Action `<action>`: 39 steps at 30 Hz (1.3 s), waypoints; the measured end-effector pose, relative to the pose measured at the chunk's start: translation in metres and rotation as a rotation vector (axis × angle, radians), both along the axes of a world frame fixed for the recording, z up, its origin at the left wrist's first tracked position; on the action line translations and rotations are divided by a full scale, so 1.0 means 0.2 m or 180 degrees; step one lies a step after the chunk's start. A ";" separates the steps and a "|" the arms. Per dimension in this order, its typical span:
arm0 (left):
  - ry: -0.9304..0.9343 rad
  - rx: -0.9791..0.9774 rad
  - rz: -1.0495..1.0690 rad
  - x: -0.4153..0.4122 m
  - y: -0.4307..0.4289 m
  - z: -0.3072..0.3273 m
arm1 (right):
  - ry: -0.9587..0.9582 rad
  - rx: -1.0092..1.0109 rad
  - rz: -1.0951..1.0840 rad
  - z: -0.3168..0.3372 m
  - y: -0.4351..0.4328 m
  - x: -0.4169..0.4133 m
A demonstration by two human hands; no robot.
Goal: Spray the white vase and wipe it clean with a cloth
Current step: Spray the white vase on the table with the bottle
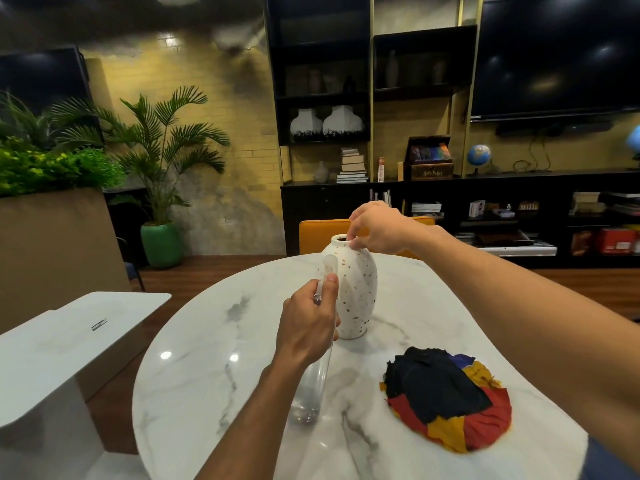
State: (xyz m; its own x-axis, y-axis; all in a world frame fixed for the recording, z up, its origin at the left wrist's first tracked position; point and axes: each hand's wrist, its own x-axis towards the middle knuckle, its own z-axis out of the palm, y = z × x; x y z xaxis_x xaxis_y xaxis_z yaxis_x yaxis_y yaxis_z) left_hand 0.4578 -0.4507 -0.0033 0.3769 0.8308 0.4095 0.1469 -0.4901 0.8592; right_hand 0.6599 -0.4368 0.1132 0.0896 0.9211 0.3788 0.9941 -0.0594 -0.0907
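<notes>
A white speckled vase point(358, 289) stands upright near the middle of a white marble table point(207, 375). My right hand point(379, 228) pinches the vase's rim from above. My left hand point(308, 323) grips a clear spray bottle point(313, 386) by its neck, thumb on top, with the nozzle close to the vase's left side. A crumpled cloth point(446, 398) in black, red, yellow and blue lies on the table to the right of the vase, untouched.
A white side table point(69, 337) stands to the left. An orange chair point(322, 235) sits behind the marble table. Dark shelving point(485, 209) with books, vases and a globe lines the far wall. A potted palm point(161, 244) stands at the back left.
</notes>
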 end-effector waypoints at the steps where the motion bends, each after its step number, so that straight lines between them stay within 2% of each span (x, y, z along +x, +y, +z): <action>1: 0.0007 -0.0002 0.0023 0.00 0.00 0.00 | 0.0012 0.0038 -0.0007 0.00 0.00 0.00; 11: -0.0061 -0.0080 0.0110 -0.01 0.01 -0.01 | 0.0315 0.0288 -0.0183 -0.05 0.03 -0.07; 17: -0.0091 -0.0153 0.0189 -0.02 0.03 0.00 | 0.0736 0.0080 0.0079 -0.03 0.00 -0.07; 21: -0.0100 -0.0121 0.0199 -0.02 0.03 -0.01 | 0.0951 0.0216 0.0233 -0.03 0.00 -0.03; 27: -0.0114 -0.0082 0.0132 -0.01 0.02 -0.01 | 0.0705 0.0059 0.0081 -0.06 0.03 0.02; 33: -0.0163 -0.0140 0.0163 -0.02 0.04 -0.01 | 0.0387 0.0222 -0.0004 -0.06 0.03 -0.01; 39: -0.0228 -0.0167 0.0188 -0.02 0.03 0.00 | 0.0462 0.0385 -0.0116 -0.07 0.05 -0.06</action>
State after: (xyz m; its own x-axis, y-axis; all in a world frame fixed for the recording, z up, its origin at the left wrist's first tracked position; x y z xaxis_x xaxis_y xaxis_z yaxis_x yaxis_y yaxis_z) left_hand 0.4530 -0.4452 -0.0038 0.2980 0.8718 0.3888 0.1116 -0.4363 0.8928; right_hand 0.6476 -0.4276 0.0994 0.1839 0.8648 0.4673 0.9674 -0.0751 -0.2417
